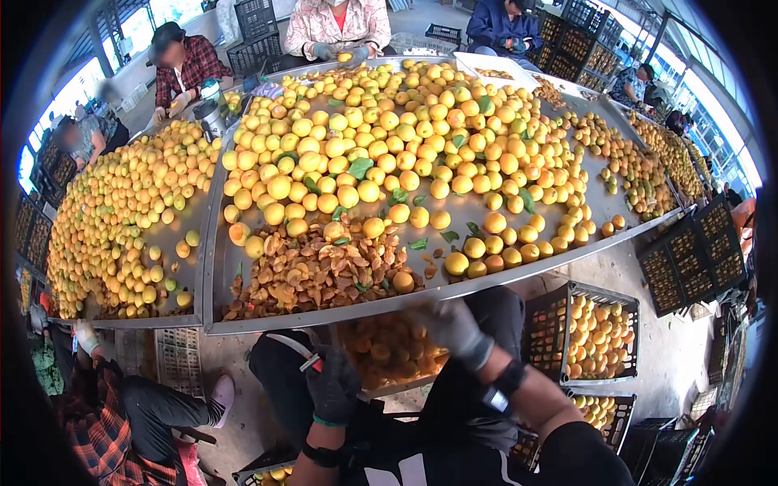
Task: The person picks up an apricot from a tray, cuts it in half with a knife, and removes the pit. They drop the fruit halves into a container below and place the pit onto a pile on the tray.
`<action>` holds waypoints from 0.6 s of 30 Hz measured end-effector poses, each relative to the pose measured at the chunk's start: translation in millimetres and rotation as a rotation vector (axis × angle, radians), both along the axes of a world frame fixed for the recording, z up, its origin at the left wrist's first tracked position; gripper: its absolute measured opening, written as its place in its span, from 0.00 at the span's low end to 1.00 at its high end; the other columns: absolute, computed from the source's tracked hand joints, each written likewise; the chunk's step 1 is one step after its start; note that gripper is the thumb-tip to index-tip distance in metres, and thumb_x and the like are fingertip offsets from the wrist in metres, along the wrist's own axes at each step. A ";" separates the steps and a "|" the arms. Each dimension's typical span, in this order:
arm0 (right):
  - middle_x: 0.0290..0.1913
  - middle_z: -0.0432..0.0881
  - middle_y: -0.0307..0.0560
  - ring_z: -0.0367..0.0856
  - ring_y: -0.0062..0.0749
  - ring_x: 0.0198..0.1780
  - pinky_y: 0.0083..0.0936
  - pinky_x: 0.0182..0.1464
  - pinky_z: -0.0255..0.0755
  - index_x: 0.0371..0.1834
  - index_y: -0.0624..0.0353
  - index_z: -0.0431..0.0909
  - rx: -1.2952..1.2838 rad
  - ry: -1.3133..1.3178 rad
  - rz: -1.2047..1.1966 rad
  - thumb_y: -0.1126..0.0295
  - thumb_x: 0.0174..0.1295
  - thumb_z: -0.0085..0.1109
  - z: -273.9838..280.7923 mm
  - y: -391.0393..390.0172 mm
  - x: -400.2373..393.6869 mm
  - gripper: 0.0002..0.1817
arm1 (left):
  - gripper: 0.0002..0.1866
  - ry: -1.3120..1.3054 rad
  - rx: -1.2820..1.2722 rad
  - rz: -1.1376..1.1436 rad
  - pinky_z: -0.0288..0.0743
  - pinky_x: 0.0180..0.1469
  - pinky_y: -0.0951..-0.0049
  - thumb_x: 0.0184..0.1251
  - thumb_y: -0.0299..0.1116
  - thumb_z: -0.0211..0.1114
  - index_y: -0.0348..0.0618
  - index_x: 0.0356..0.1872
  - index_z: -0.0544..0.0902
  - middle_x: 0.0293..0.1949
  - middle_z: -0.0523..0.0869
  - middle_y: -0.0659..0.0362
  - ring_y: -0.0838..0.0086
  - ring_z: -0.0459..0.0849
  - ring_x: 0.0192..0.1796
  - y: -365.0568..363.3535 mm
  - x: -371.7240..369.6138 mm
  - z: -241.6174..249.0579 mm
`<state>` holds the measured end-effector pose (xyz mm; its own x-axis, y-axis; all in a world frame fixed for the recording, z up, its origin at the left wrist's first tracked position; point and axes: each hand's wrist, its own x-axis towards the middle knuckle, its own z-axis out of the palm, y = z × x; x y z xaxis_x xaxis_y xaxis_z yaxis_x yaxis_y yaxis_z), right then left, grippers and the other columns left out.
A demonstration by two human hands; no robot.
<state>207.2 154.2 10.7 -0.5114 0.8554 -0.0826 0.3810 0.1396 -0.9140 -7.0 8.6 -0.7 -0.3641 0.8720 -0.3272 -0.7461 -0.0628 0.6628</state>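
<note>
My left hand, in a dark glove, is closed around a small tool with a pale shaft and a red part, just in front of the table edge. My right hand, in a light grey glove, is smeared by motion over a crate of fruit between my knees; its fingers cannot be made out. Beyond both hands, a heap of brown-orange fruit pieces lies on the metal table, with many yellow-orange fruits and some green leaves behind it.
Black crates of fruit stand on the floor at my right. A second metal tray of fruit lies at the left. Several people sit around the tables, one in a checked shirt close by on the left. A white tray rests at the far edge.
</note>
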 end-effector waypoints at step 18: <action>0.42 0.81 0.45 0.81 0.30 0.42 0.23 0.43 0.79 0.56 0.62 0.70 -0.137 0.541 -0.084 0.60 0.68 0.52 18.9 80.8 44.3 0.20 | 0.09 0.566 -0.239 -0.513 0.70 0.21 0.76 0.68 0.39 0.63 0.44 0.36 0.81 0.19 0.78 0.62 0.76 0.79 0.20 12.1 14.4 -10.1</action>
<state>251.5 234.9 29.6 -0.4420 0.8951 0.0595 -0.1421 -0.0043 -0.9898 7.4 20.6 -10.7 -0.1031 0.9052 -0.4122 -0.1898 0.3889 0.9015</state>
